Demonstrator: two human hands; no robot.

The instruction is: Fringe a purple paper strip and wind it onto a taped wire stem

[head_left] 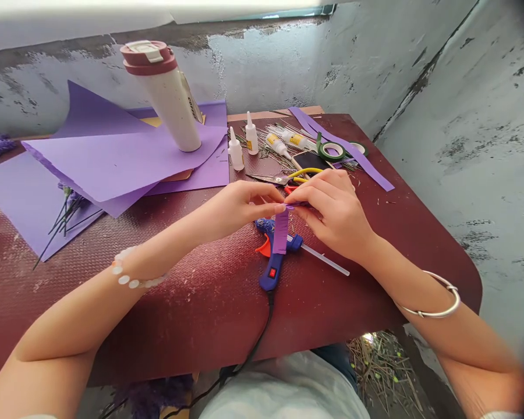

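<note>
Both my hands meet above the middle of the dark red table [375, 273]. My left hand [240, 203] pinches the top of a fringed purple paper strip [281, 231] that hangs down from my fingertips. My right hand [332, 209] is closed on the same strip's upper end, fingers curled round it; whether a thin stem is inside is hidden. Directly under the strip lies a blue glue gun [274, 267] with an orange trigger and a clear glue stick [327, 260] sticking out to the right.
Large purple paper sheets [113, 157] cover the left, with a white tumbler with a maroon lid [168, 93] on them. Small glue bottles [236, 152], scissors [279, 179], a phone [310, 159], green tape rolls [332, 152], thin wires and a long purple strip [344, 148] lie behind my hands. Green stems [65, 212] lie left.
</note>
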